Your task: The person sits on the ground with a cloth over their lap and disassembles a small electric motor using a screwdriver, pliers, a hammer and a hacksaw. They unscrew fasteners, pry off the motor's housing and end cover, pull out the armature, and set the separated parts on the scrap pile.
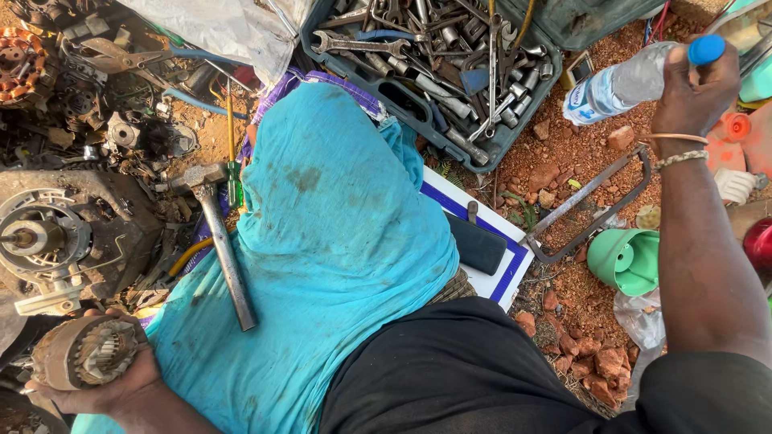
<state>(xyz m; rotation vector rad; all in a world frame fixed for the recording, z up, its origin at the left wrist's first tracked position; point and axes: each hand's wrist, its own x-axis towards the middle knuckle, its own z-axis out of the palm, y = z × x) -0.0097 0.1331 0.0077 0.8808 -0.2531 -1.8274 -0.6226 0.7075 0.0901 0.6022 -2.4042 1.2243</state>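
Head view, looking down over my lap. My left hand (96,384), at the lower left, is closed around a stator (80,351), a rusty cylinder with copper windings showing at its open end; it sits low, just beside my knee. My right hand (696,87), at the upper right, grips a clear plastic bottle (619,84) by its neck, fingers curled round it just below the blue cap (706,49); the bottle lies tilted, its base pointing left above the red gravel. Two bracelets circle that wrist. A blue cloth (330,241) covers my legs, and a hammer (219,241) rests on its left edge, head toward the scrap. Left of the cloth stands a motor housing (56,237) among loose metal parts. At the top an open case (438,68) holds spanners and sockets. A hacksaw frame (591,201) lies on the gravel under my right forearm, near a green cup (627,259).
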